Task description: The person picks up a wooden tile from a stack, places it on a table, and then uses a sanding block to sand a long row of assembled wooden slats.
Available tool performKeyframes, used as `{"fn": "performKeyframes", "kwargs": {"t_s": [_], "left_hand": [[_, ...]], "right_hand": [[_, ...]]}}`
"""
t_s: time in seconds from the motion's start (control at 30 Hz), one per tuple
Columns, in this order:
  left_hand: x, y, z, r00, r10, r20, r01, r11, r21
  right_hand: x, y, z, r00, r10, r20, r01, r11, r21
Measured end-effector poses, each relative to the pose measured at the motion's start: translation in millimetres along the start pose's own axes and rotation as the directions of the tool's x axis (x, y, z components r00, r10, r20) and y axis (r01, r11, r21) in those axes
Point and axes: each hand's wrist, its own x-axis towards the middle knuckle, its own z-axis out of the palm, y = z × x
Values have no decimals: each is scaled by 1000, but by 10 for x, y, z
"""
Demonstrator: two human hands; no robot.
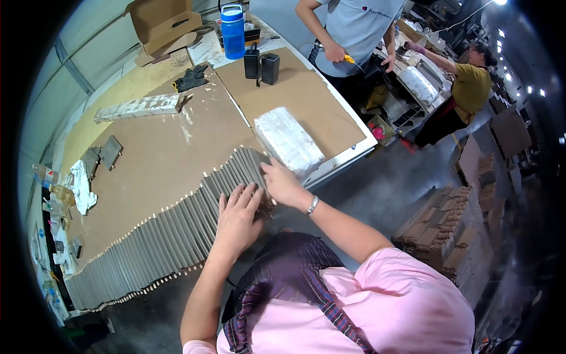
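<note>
Both hands rest on the near end of a long row of grey slats at the table edge. Left hand lies flat, fingers spread, gripping nothing. Right hand presses open-palmed against the row's end, just beside it and nearer the wrapped white bundle. Row runs away leftward from the left hand; each slat points across the row.

Workbench, brown board top.
On it: long row of grey slats, wrapped white bundle, blue bottle, black gloves, cardboard box.
</note>
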Motion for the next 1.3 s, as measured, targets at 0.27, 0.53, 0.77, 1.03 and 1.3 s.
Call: {"fn": "performKeyframes", "kwargs": {"t_s": [0.27,0.53,0.77,1.03,1.3], "left_hand": [[-324,21,131,992,-49,-116,47,999,-12],[-753,34,265,980,-125,-154,128,992,6],[-634,-159,372,969,-101,-227,115,992,48],[-680,-47,490,910,-287,-298,327,940,93],[-416,251,624,890,-332,-314,370,926,69]], "right_hand": [[505,84,-353,996,18,86,-37,972,234],[1036,-230,156,889,-402,218,353,907,230],[1303,-643,551,727,-219,650,306,952,-22],[1479,-527,571,622,-211,754,345,938,-21],[1810,-103,494,476,-350,806,188,937,296]]}}
